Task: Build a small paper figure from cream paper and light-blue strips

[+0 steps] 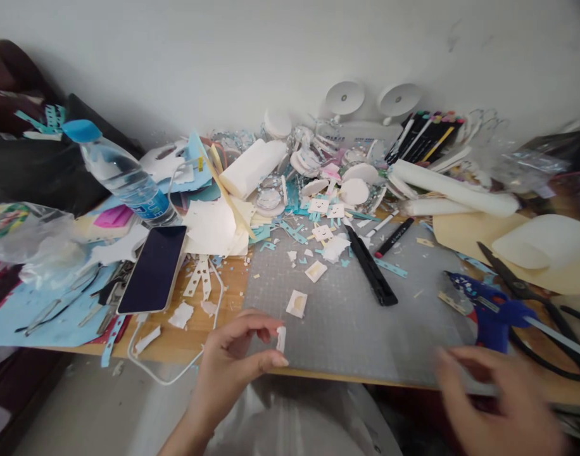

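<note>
My left hand [235, 354] hovers at the near edge of a grey cutting mat [347, 316] and pinches a small white paper piece [281, 339] between thumb and fingertips. My right hand [499, 399] is low at the right, blurred by motion, near the blue glue gun [489, 310]; its fingers look curled but what they hold, if anything, is unclear. A small cream square [296, 303] lies on the mat just beyond my left hand, with another [315, 271] farther back. Little white squares with faces [322, 232] sit by the mat's far edge.
A phone [154, 268] with a white cable and a water bottle [121, 174] lie at the left. A black craft knife [370, 266], black scissors [537, 304], white foam rolls [454, 187], markers [425, 136] and paper scraps crowd the wooden table [176, 342].
</note>
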Available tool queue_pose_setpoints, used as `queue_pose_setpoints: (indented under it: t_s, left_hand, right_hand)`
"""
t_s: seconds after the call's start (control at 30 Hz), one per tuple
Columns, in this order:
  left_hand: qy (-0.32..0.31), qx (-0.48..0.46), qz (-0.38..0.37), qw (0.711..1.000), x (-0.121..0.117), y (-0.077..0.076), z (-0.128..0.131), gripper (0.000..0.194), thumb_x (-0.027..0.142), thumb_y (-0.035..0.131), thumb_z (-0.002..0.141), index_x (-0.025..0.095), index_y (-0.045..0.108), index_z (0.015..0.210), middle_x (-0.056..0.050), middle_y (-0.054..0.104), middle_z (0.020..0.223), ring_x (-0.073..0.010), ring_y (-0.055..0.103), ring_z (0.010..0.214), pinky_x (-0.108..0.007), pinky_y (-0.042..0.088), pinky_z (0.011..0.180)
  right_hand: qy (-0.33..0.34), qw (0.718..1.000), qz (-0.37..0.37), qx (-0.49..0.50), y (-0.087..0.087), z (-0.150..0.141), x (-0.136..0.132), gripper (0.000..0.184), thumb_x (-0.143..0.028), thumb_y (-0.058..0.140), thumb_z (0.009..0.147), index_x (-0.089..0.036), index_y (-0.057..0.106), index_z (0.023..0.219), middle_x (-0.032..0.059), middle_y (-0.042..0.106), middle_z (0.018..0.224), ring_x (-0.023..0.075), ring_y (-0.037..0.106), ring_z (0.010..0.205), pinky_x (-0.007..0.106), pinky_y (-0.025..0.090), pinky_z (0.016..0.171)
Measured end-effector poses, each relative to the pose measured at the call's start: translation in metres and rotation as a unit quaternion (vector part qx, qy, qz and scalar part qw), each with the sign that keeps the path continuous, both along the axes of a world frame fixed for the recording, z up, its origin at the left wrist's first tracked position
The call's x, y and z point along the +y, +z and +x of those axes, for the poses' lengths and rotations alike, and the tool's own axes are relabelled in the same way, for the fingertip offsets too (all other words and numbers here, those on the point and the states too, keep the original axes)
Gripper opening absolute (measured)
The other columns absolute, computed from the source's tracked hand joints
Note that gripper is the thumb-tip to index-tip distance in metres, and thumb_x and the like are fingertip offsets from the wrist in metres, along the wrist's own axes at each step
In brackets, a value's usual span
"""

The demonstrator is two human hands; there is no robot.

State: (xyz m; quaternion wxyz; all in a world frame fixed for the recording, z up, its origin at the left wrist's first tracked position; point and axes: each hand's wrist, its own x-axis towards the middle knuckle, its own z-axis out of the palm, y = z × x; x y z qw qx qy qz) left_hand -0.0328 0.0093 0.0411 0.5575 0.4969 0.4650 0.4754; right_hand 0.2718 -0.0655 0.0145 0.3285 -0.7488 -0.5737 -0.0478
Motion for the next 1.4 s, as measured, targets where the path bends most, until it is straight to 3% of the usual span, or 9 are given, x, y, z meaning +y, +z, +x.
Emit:
queue_pose_setpoints:
  t_s: [0.13, 0.27, 0.47, 0.67, 0.8, 0.9, 1.1, 1.3, 1.4]
  left_hand:
    - [-0.012, -0.023, -0.011, 1.0, -0.001, 0.001, 0.001, 0.026, 0.027, 0.09, 0.058, 0.024, 0.08, 0.082, -0.003, 0.068, 0.073, -0.0139, 0.058, 0.068, -0.022, 0.049, 0.066]
    - [-0.002, -0.016, -0.006, 1.0, -0.007, 0.001, -0.005, 0.026, 0.028, 0.09, 0.058, 0.023, 0.08, 0.082, -0.003, 0.068, 0.072, -0.0144, 0.059, 0.068, -0.022, 0.049, 0.066]
    - [-0.01, -0.002, 0.008, 1.0, -0.002, 0.006, -0.019, 0.027, 0.032, 0.09, 0.058, 0.022, 0.08, 0.081, -0.004, 0.071, 0.073, -0.0148, 0.059, 0.067, -0.023, 0.049, 0.064]
    - [-0.12, 0.008, 0.088, 0.989, 0.057, 0.025, -0.013, 0.027, 0.03, 0.088, 0.062, 0.021, 0.079, 0.086, -0.005, 0.072, 0.08, -0.0162, 0.06, 0.075, -0.027, 0.05, 0.073]
    - [-0.13, -0.039, 0.135, 0.981, 0.106, 0.019, 0.0, 0.025, 0.029, 0.086, 0.066, 0.021, 0.077, 0.089, -0.007, 0.073, 0.091, -0.0178, 0.064, 0.083, -0.031, 0.051, 0.078]
    - [-0.116, -0.058, 0.154, 0.98, 0.126, 0.004, 0.005, 0.026, 0.034, 0.085, 0.067, 0.022, 0.076, 0.089, -0.008, 0.071, 0.099, -0.0205, 0.064, 0.096, -0.035, 0.051, 0.086]
    - [-0.124, -0.032, 0.177, 0.976, 0.123, -0.011, 0.0, 0.029, 0.025, 0.087, 0.065, 0.024, 0.077, 0.092, -0.007, 0.067, 0.103, -0.0202, 0.061, 0.1, -0.034, 0.048, 0.093]
    - [-0.165, 0.051, 0.211, 0.962, 0.118, -0.01, 0.0, 0.03, 0.028, 0.083, 0.071, 0.024, 0.075, 0.099, -0.009, 0.065, 0.107, -0.0227, 0.06, 0.103, -0.038, 0.048, 0.095]
    - [-0.169, 0.111, 0.235, 0.951, 0.116, -0.011, -0.001, 0.032, 0.03, 0.084, 0.07, 0.026, 0.074, 0.1, -0.009, 0.064, 0.108, -0.0231, 0.06, 0.101, -0.038, 0.049, 0.092]
  right_hand:
    - [0.228, 0.969, -0.075, 0.066, -0.005, -0.066, 0.033, 0.022, -0.029, 0.058, 0.088, -0.023, 0.055, 0.109, 0.0082, 0.059, 0.102, 0.0245, 0.06, 0.096, 0.038, 0.051, 0.081]
    - [0.31, 0.939, -0.137, 0.066, -0.011, -0.097, 0.07, 0.044, -0.03, 0.068, 0.083, -0.021, 0.053, 0.122, 0.0115, 0.056, 0.113, 0.0288, 0.055, 0.107, 0.045, 0.05, 0.091]
    - [0.351, 0.919, -0.165, 0.076, -0.012, -0.1, 0.093, 0.022, -0.026, 0.067, 0.084, -0.022, 0.06, 0.104, 0.009, 0.056, 0.109, 0.0271, 0.054, 0.106, 0.047, 0.048, 0.092]
    - [0.405, 0.89, -0.129, 0.163, 0.018, -0.09, 0.12, 0.029, -0.022, 0.067, 0.079, -0.023, 0.055, 0.106, 0.0054, 0.059, 0.104, 0.0208, 0.058, 0.097, 0.038, 0.049, 0.087]
    - [0.416, 0.829, -0.12, 0.353, 0.032, -0.086, 0.151, 0.034, -0.023, 0.069, 0.076, -0.023, 0.053, 0.106, 0.002, 0.063, 0.092, 0.0158, 0.061, 0.083, 0.032, 0.051, 0.077]
    - [0.4, 0.79, -0.126, 0.448, 0.025, -0.088, 0.163, 0.031, -0.023, 0.067, 0.077, -0.022, 0.051, 0.103, 0.0016, 0.064, 0.087, 0.0141, 0.061, 0.077, 0.029, 0.05, 0.07]
    - [0.385, 0.749, -0.21, 0.497, 0.003, -0.094, 0.154, 0.031, -0.018, 0.066, 0.076, -0.022, 0.053, 0.104, -0.0007, 0.064, 0.082, 0.0107, 0.059, 0.07, 0.026, 0.05, 0.068]
    - [0.348, 0.705, -0.273, 0.555, 0.013, -0.094, 0.151, 0.033, -0.023, 0.071, 0.073, -0.022, 0.057, 0.103, 0.0004, 0.064, 0.083, 0.0114, 0.06, 0.07, 0.026, 0.052, 0.065]
    - [0.341, 0.706, -0.26, 0.563, 0.018, -0.092, 0.152, 0.033, -0.021, 0.072, 0.073, -0.022, 0.059, 0.103, -0.0002, 0.064, 0.082, 0.0108, 0.06, 0.07, 0.025, 0.052, 0.065]
